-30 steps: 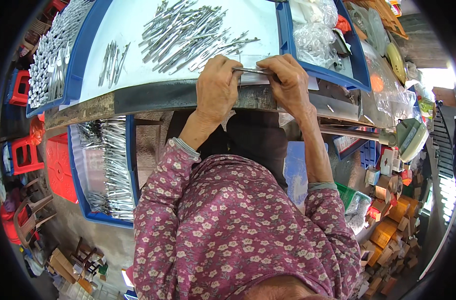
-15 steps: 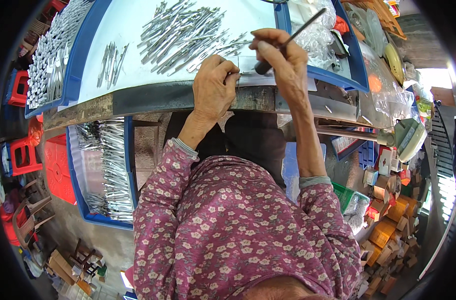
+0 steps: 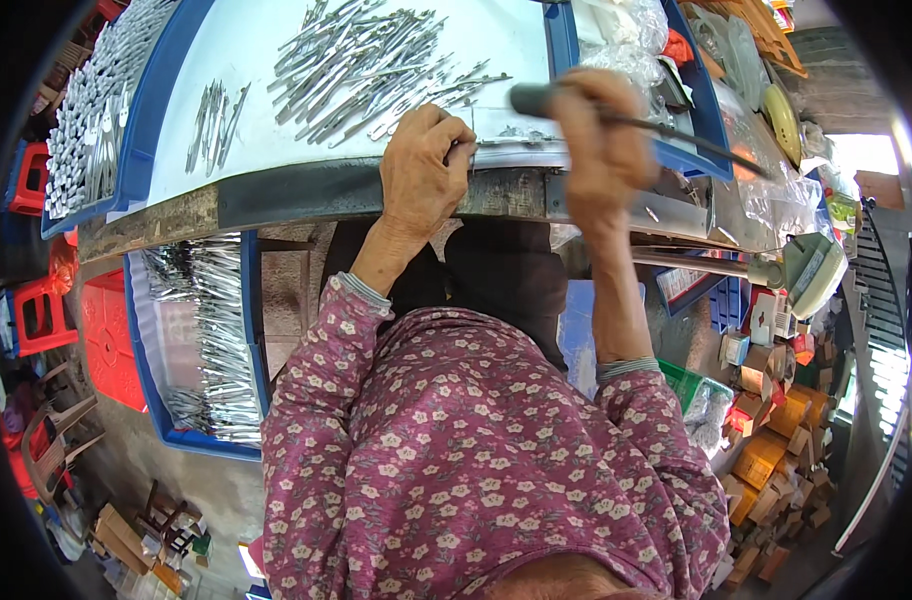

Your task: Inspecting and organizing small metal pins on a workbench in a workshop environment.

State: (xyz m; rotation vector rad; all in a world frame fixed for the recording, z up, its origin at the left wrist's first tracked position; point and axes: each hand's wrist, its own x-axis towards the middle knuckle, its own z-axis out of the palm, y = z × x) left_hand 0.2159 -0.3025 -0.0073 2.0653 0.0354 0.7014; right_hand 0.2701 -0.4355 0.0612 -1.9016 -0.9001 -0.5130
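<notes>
At the front edge of the workbench, my left hand [image 3: 423, 170] rests with fingers and thumb pinched together. What they hold is mostly hidden; only a thin sliver shows by the fingertips. My right hand [image 3: 604, 145], smeared by motion, is raised to the right of it and gripped round a screwdriver [image 3: 532, 100]. Its thick dark handle points left and its long thin shaft runs out to the right. Just beyond my left hand, a loose pile of slim silver metal pieces [image 3: 361, 70] lies on a white sheet [image 3: 261, 45]. A smaller bunch [image 3: 216, 128] lies farther left.
A blue tray [image 3: 148, 150] at the left holds many stacked metal pieces. Another blue tray [image 3: 254, 350] with metal pieces sits below the bench [image 3: 306, 198]. Clear plastic bags [image 3: 616, 40] fill the right side. A lamp [image 3: 814, 275] juts out at the right, above scattered cartons [image 3: 766, 460].
My right hand has swung slightly right and lower. The screwdriver has turned: its shaft now slopes down to the right and its handle points left. My left hand stays almost in place.
</notes>
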